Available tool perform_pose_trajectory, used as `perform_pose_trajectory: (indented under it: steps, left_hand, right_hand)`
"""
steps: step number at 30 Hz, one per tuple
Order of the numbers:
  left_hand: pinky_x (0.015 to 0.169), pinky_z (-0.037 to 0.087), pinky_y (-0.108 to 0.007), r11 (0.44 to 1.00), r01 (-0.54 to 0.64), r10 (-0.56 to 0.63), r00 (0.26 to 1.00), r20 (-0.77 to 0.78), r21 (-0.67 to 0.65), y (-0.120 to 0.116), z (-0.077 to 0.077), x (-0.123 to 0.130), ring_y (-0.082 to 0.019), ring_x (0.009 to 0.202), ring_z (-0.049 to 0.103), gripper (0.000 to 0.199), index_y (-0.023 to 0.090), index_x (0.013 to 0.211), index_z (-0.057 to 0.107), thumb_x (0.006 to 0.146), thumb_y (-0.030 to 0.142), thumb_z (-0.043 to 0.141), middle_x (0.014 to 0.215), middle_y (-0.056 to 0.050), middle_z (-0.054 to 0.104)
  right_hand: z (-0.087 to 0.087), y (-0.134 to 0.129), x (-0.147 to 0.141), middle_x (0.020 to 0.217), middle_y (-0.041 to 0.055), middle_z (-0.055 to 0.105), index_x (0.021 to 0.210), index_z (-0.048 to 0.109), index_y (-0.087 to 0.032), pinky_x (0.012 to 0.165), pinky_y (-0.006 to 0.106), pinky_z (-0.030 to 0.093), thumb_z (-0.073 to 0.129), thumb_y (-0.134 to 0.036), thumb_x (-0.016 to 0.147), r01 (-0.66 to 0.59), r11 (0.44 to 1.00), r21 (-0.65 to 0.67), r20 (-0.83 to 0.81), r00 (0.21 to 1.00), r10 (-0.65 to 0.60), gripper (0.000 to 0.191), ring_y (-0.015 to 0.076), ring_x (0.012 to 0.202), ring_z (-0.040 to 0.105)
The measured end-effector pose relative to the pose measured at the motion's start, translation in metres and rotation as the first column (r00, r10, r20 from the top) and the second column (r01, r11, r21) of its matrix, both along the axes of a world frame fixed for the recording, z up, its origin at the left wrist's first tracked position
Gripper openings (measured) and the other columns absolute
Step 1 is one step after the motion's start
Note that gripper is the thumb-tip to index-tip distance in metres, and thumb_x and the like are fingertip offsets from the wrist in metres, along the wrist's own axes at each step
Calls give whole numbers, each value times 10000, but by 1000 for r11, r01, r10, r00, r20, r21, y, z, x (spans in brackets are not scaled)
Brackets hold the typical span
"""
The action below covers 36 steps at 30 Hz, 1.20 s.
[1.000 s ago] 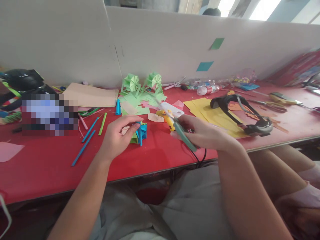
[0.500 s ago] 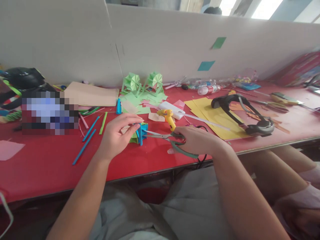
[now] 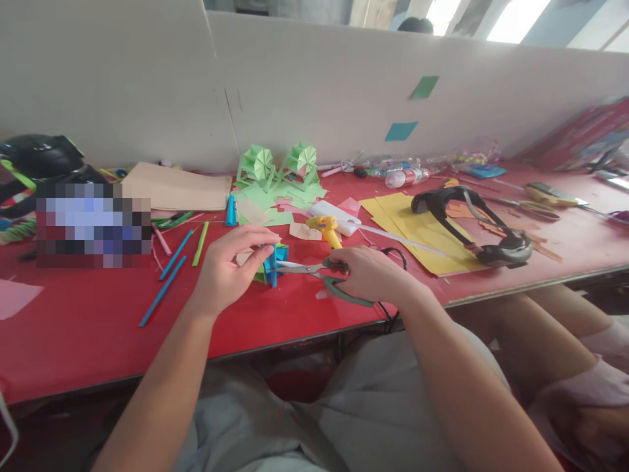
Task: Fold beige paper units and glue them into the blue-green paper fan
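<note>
My left hand [image 3: 234, 265] pinches the top of an upright blue paper strip [image 3: 274, 274], which stands against a small blue and green paper piece [image 3: 260, 275]. Part of that piece is hidden behind my fingers. My right hand [image 3: 366, 274] is closed around the dark green handles of a pair of scissors [image 3: 309, 269]. The blades point left and their tips reach the blue strip. Just beyond the scissors sits a yellow glue gun [image 3: 324, 228]. Behind it are two green folded-paper models [image 3: 259, 164].
Blue paper sticks [image 3: 162, 292] and a lime stick [image 3: 200, 244] lie left. Yellow sheets [image 3: 393, 236], a black headband-like frame [image 3: 445, 210] and plastic bottles [image 3: 407, 177] are to the right. A white partition [image 3: 319, 85] borders the red table [image 3: 88, 347]. Another person's legs [image 3: 545, 334] show at right.
My right hand has moved the scissors left, bringing the blades up to the blue strip. My left hand keeps its pinch. The view has shifted slightly.
</note>
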State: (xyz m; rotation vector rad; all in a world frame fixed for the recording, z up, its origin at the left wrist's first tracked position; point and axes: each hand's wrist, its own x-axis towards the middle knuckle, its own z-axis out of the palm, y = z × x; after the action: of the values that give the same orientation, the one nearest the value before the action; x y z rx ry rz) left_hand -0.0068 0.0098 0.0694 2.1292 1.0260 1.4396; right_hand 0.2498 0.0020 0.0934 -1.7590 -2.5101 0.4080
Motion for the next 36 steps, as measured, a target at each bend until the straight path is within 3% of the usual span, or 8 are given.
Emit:
perform_pose_trajectory:
  steps: [8, 14, 25, 30, 36]
  left_hand:
    - [883, 556, -312, 997, 29, -31, 999, 25, 66, 2, -3, -2, -176, 1009, 686, 157, 237, 993, 750, 907, 136, 665, 1034, -30, 744]
    - [869, 565, -304, 999, 24, -25, 999, 29, 43, 1, -3, -1, -173, 1010, 687, 151, 235, 996, 750, 912, 146, 662, 1042, -29, 742]
    - [877, 567, -317, 998, 37, -39, 999, 31, 41, 2, -4, -1, -179, 1017, 686, 160, 242, 1011, 752, 913, 154, 661, 1051, -30, 743]
    - [880, 568, -324, 998, 33, -34, 999, 24, 56, 3, -4, -1, -184, 1012, 691, 154, 238, 1001, 751, 912, 153, 658, 1052, -35, 744]
    - [878, 573, -327, 996, 13, -12, 1000, -7, 90, 3, -4, 1, -183, 997, 696, 129, 231, 978, 745, 923, 170, 646, 1033, -36, 748]
  right_hand:
    - [0, 4, -2, 781, 25, 669, 941, 714, -254, 560, 283, 288, 702, -661, 740, 13, 1000, 1, 61, 998, -13, 454, 180, 665, 546]
    - [1, 5, -2, 769, 19, 670, 847, 690, -240, 552, 278, 273, 731, -676, 699, 20, 1000, 14, 59, 998, -21, 462, 165, 653, 532]
    - [0, 8, -1, 789, 30, 699, 912, 768, -273, 560, 290, 266, 755, -546, 724, 21, 998, 60, 85, 996, -26, 332, 194, 690, 567]
    - [-3, 10, 0, 771, 47, 681, 889, 772, -268, 566, 289, 255, 699, -454, 768, -6, 993, 114, 133, 991, -9, 234, 198, 696, 562]
    - [-5, 13, 1, 754, 42, 667, 771, 727, -249, 562, 289, 241, 686, -511, 777, 7, 995, 104, 153, 988, -23, 265, 181, 662, 532]
